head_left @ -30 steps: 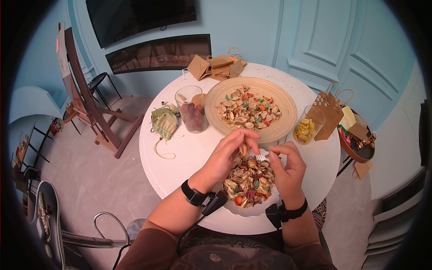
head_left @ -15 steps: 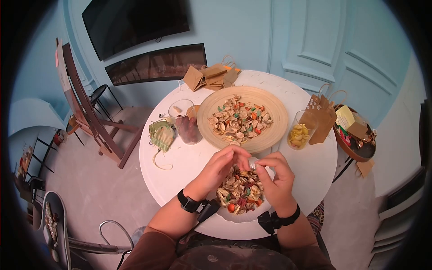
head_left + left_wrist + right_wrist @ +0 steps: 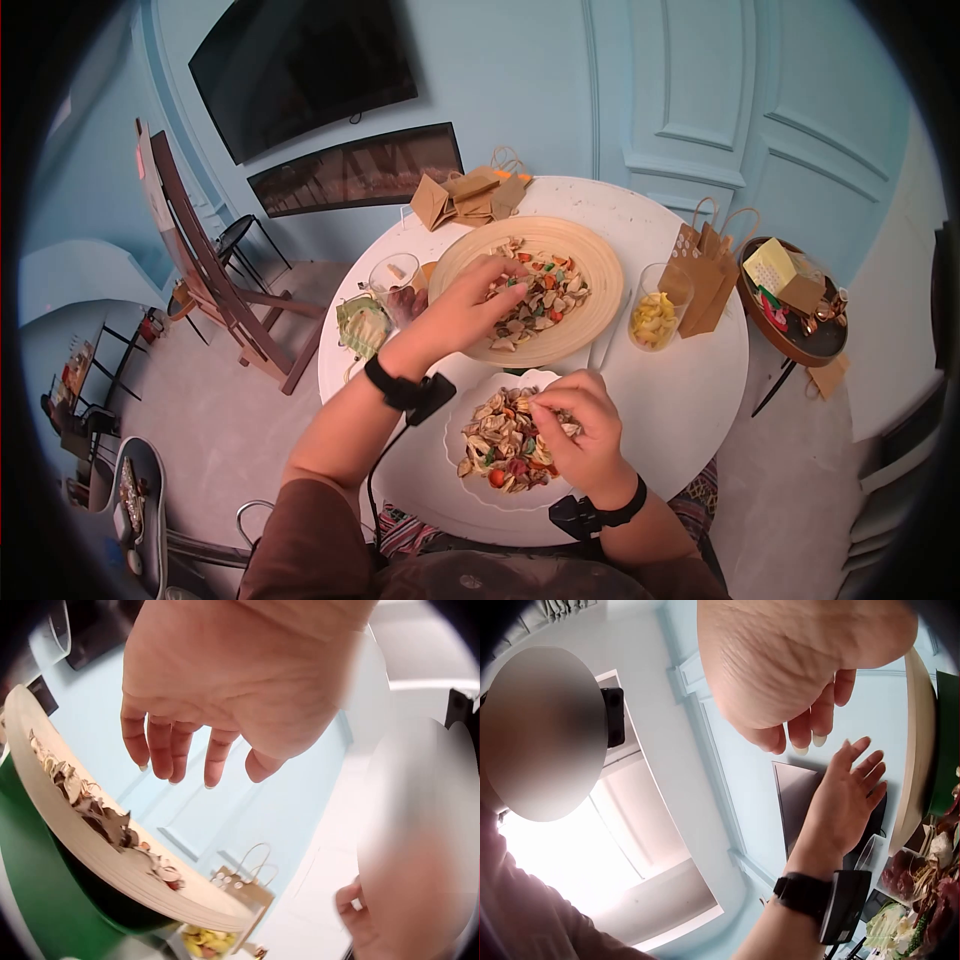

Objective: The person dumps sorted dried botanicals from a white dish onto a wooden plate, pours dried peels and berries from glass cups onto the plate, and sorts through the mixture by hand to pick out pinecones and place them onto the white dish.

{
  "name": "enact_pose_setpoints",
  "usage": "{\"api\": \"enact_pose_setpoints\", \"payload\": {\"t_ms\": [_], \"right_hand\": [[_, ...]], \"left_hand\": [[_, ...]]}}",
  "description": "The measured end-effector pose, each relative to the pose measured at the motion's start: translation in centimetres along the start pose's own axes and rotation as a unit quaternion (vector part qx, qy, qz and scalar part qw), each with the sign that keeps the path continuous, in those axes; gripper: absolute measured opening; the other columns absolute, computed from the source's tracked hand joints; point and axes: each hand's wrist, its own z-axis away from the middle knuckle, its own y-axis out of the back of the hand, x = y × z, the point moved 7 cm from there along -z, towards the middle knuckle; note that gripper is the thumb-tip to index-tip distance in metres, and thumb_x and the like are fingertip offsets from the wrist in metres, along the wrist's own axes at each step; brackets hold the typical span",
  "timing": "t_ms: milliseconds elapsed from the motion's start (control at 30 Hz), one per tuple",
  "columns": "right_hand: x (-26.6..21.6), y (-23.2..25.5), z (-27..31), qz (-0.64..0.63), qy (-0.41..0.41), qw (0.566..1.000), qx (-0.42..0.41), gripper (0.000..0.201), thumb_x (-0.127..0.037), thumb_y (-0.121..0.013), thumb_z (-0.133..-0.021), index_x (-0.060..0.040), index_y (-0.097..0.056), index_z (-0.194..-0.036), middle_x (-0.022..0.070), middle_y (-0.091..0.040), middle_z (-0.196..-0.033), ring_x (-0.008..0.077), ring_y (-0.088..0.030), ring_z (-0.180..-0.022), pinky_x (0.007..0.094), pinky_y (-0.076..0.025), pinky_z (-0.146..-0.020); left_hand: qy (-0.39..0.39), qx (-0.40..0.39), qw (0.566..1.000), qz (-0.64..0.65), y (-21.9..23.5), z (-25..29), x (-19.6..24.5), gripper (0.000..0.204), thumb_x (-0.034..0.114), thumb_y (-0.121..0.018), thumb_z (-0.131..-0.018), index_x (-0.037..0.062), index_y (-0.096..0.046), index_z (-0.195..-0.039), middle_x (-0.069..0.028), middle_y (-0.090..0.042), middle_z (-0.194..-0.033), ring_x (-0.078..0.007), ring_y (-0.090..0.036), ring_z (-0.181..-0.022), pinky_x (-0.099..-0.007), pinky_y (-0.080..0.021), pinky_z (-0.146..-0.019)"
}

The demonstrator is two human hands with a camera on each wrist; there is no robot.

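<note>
My left hand is over the wide wooden bowl, its fingers loosely spread. The left wrist view shows that hand palm down with nothing in it, beside the bowl's rim. Inside lies potpourri of dried petals with orange and green bits. My right hand hovers over a white scalloped dish with more potpourri. Its thumb and forefinger come together, the fingers curled; nothing shows between them. In the right wrist view the curled fingertips point down.
Left of the wooden bowl stand a clear cup of dark red pieces and a green pouch. To the right are a cup of yellow pieces and a paper bag. Folded paper bags lie at the table's back.
My left hand has moved from above the white dish, beside the right hand, forward and left over the wooden bowl. The right hand stays over the dish. The head view has shifted.
</note>
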Motion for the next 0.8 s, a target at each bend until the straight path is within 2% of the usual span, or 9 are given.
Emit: {"api": "enact_pose_setpoints", "payload": {"t_ms": [33,100,133,233,400,467,500,567,800], "right_hand": [[-0.3,-0.1,-0.1,0.018,0.023,1.000,-0.007,0.014,0.001,-0.072,-0.080,-0.0050,-0.067,-0.092,0.0063,-0.063,-0.088,0.0252,-0.058,-0.082,0.0351,-0.045,-0.076],[-0.4,-0.1,-0.1,0.012,0.025,1.000,-0.007,0.015,0.001,-0.072,-0.080,-0.0055,-0.068,-0.092,0.0060,-0.063,-0.088,0.0261,-0.058,-0.082,0.0361,-0.044,-0.077],[-0.4,0.0,-0.1,0.013,0.027,1.000,-0.007,0.015,0.001,-0.072,-0.080,-0.0057,-0.068,-0.092,0.0058,-0.064,-0.088,0.0259,-0.058,-0.082,0.0359,-0.044,-0.077],[-0.6,0.2,-0.3,0.009,0.033,0.999,-0.005,0.015,0.000,-0.073,-0.079,-0.0062,-0.068,-0.092,0.0053,-0.064,-0.088,0.0253,-0.059,-0.081,0.0357,-0.044,-0.077],[-0.9,0.3,-0.3,0.002,0.046,0.999,0.001,0.015,-0.001,-0.073,-0.079,-0.0066,-0.068,-0.092,0.0044,-0.063,-0.087,0.0242,-0.059,-0.079,0.0355,-0.043,-0.076],[-1.0,0.2,-0.3,0.003,0.049,0.999,-0.010,0.014,-0.002,-0.073,-0.079,-0.0068,-0.068,-0.091,0.0038,-0.063,-0.086,0.0233,-0.060,-0.078,0.0357,-0.043,-0.078],[-1.0,0.2,-0.3,0.003,0.049,0.999,-0.010,0.014,-0.002,-0.073,-0.079,-0.0068,-0.068,-0.091,0.0038,-0.063,-0.086,0.0233,-0.060,-0.078,0.0357,-0.043,-0.078],[-1.0,0.1,-0.2,0.004,0.052,0.999,-0.013,0.013,-0.003,-0.073,-0.080,-0.0068,-0.068,-0.091,0.0035,-0.063,-0.086,0.0227,-0.060,-0.078,0.0357,-0.042,-0.079],[-1.2,0.0,-0.3,0.014,0.059,0.998,-0.020,0.012,-0.004,-0.073,-0.081,-0.0070,-0.068,-0.091,0.0036,-0.063,-0.086,0.0228,-0.060,-0.078,0.0361,-0.042,-0.079]], "left_hand": [[-0.001,0.000,1.000,-0.003,-0.2,-0.8,-0.2,0.037,0.033,-0.057,-0.099,0.0062,-0.058,-0.124,-0.0107,-0.056,-0.122,-0.0222,-0.057,-0.110,-0.0326,-0.043,-0.098],[-0.095,-0.043,0.979,-0.178,-1.7,-2.1,-0.2,0.044,0.038,-0.058,-0.097,0.0075,-0.056,-0.129,-0.0182,-0.050,-0.132,-0.0334,-0.052,-0.121,-0.0399,-0.040,-0.105],[-0.088,-0.085,0.972,-0.202,-2.5,-2.7,-1.1,0.055,0.044,-0.060,-0.094,0.0089,-0.053,-0.136,-0.0229,-0.044,-0.140,-0.0404,-0.043,-0.131,-0.0439,-0.035,-0.110],[-0.033,-0.146,0.964,-0.222,-3.9,-3.3,-2.5,0.060,0.048,-0.063,-0.091,0.0113,-0.052,-0.137,-0.0233,-0.044,-0.141,-0.0403,-0.040,-0.134,-0.0454,-0.034,-0.111],[-0.045,-0.156,0.947,-0.279,-5.1,-3.4,-3.4,0.065,0.051,-0.064,-0.090,0.0109,-0.051,-0.140,-0.0231,-0.042,-0.144,-0.0409,-0.040,-0.134,-0.0437,-0.033,-0.112],[-0.107,-0.137,0.941,-0.289,-5.2,-3.5,-3.5,0.060,0.046,-0.066,-0.090,0.0110,-0.053,-0.137,-0.0204,-0.050,-0.135,-0.0393,-0.046,-0.127,-0.0439,-0.037,-0.108],[-0.107,-0.138,0.941,-0.289,-5.3,-3.6,-3.7,0.060,0.046,-0.066,-0.090,0.0110,-0.053,-0.137,-0.0204,-0.050,-0.135,-0.0393,-0.046,-0.127,-0.0439,-0.037,-0.108],[-0.128,-0.104,0.952,-0.258,-5.0,-3.7,-3.6,0.053,0.041,-0.067,-0.088,0.0099,-0.057,-0.130,-0.0192,-0.054,-0.116,-0.0376,-0.053,-0.114,-0.0445,-0.041,-0.100],[-0.134,-0.054,0.956,-0.257,-4.8,-4.3,-3.3,0.034,0.032,-0.065,-0.090,0.0064,-0.059,-0.111,-0.0185,-0.054,-0.111,-0.0379,-0.057,-0.104,-0.0450,-0.047,-0.089]]}}
